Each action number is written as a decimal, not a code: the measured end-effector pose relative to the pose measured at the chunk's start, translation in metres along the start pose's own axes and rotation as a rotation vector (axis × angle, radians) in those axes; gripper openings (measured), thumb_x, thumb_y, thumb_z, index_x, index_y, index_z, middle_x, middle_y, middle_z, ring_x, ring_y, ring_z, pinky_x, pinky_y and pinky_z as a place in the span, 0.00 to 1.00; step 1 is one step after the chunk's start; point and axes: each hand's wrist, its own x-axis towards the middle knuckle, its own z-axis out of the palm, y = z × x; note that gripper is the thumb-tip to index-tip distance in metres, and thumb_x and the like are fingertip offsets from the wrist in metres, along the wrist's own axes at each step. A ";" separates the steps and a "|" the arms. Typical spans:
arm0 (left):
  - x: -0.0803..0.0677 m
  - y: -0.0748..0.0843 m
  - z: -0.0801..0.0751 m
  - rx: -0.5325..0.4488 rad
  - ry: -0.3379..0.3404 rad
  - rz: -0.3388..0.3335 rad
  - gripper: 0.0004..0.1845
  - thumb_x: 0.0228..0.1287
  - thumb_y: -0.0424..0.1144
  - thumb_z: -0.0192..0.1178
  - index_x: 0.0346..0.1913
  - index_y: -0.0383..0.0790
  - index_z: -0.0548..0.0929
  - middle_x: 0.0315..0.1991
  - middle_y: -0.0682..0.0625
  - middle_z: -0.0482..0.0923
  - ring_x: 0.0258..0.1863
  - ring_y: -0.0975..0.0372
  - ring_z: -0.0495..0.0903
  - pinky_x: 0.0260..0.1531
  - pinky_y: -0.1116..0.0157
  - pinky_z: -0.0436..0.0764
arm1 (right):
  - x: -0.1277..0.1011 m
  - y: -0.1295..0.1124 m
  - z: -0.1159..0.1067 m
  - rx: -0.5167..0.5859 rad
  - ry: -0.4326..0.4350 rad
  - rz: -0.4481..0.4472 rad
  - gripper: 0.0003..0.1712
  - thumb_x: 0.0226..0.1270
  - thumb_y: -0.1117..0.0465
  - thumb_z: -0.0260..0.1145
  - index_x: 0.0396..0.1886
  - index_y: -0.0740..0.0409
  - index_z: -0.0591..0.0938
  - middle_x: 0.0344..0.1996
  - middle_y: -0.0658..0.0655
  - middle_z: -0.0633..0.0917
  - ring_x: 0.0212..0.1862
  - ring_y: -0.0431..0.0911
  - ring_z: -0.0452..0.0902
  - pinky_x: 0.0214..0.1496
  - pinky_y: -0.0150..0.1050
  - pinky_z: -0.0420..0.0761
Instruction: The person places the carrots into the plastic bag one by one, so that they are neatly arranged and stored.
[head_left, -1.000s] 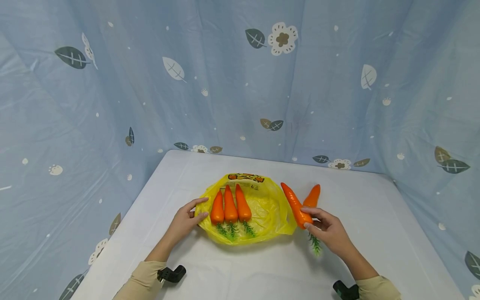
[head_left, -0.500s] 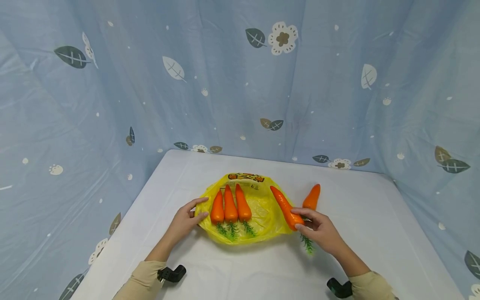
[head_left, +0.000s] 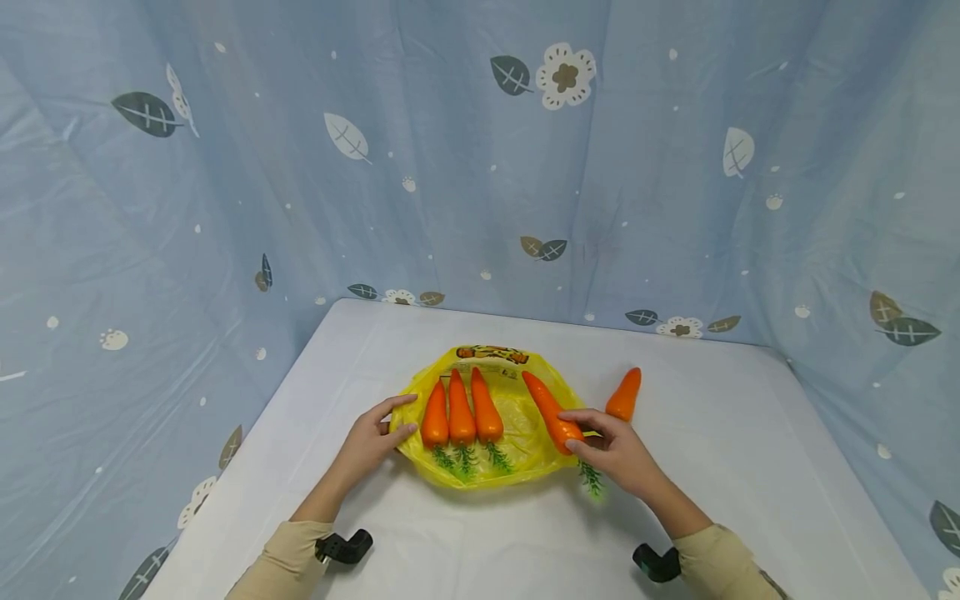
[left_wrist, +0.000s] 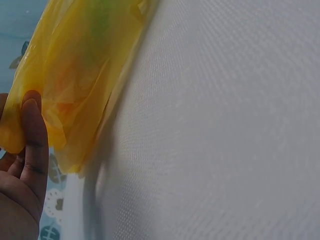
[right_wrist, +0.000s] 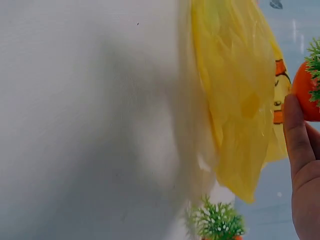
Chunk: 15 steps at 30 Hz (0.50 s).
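A yellow plastic bag [head_left: 517, 417] lies spread open on the table, with three orange carrots [head_left: 460, 412] side by side in its left half, green tops toward the person. My left hand [head_left: 372, 433] pinches the bag's left edge; in the left wrist view the thumb [left_wrist: 35, 130] presses on the yellow film. My right hand [head_left: 618, 454] grips another carrot [head_left: 551, 412] near its thick end, over the right part of the bag, tip pointing away and to the left. One more carrot [head_left: 624, 395] lies right of the bag, partly hidden behind that hand.
The table [head_left: 480, 542] has a white cover. Behind and at the sides hangs a blue curtain [head_left: 450, 167] with leaf and flower prints. A black wrist camera sits on each forearm, as on the left one [head_left: 343, 547].
My right hand has moved left with its carrot, from beside the bag's right edge to over the bag. The left hand and the three carrots in the bag have stayed put.
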 end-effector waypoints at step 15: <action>-0.001 0.002 0.000 -0.013 -0.008 -0.004 0.28 0.70 0.40 0.67 0.71 0.42 0.74 0.69 0.36 0.70 0.32 0.59 0.86 0.31 0.61 0.86 | 0.020 -0.005 0.017 -0.003 -0.005 0.072 0.22 0.70 0.57 0.71 0.62 0.56 0.83 0.57 0.58 0.84 0.50 0.46 0.81 0.52 0.32 0.83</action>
